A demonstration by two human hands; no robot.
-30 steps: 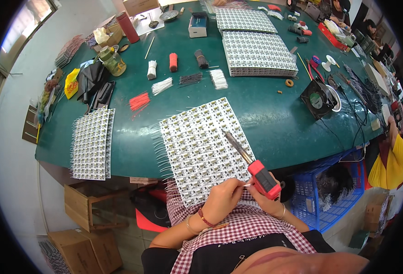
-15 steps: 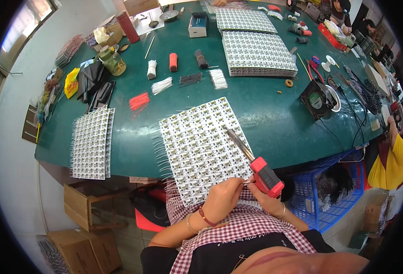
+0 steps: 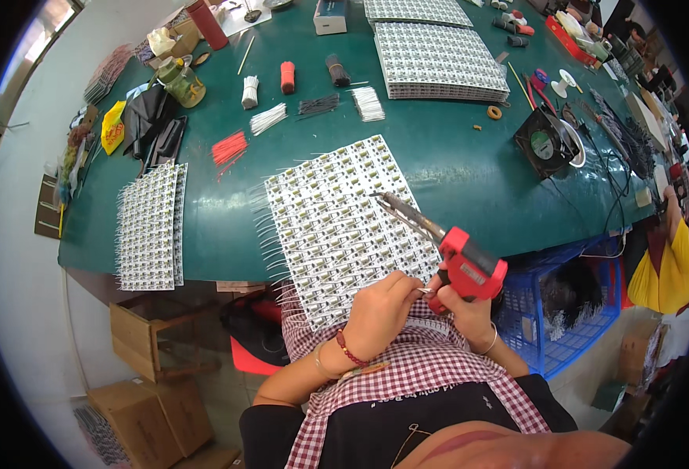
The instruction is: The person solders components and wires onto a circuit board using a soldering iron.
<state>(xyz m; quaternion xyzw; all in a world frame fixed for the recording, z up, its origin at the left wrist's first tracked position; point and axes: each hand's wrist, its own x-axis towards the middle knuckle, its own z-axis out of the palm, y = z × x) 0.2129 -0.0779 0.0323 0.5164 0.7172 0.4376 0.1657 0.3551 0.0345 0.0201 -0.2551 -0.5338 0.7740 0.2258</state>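
Note:
My right hand (image 3: pixel 467 314) is wrapped round the grip of a red and black soldering gun (image 3: pixel 476 264). Its metal tip points up and left, over a white panel of small circuit boards (image 3: pixel 337 227). That panel rests partly on the table and overhangs its near edge at my lap. Thin white wires stick out along the panel's left side, and more lie across its rows. Close beside the gun's handle, my left hand (image 3: pixel 382 311) is closed in a pinch on a thin white wire (image 3: pixel 424 290). The fingers of both hands nearly meet.
Bundles of red wires (image 3: pixel 229 147), white wires (image 3: pixel 368 104) and black wires (image 3: pixel 319 105) lie beyond the panel. Stacked board panels (image 3: pixel 442 59) stand farther back. A small black fan (image 3: pixel 544 143) is at the right, a blue crate (image 3: pixel 544 344) below the table edge.
The soldering gun has risen and turned slightly in my right hand, whose fingers now show round its grip. My left hand keeps its pinch. The whole scene has shifted upward in view.

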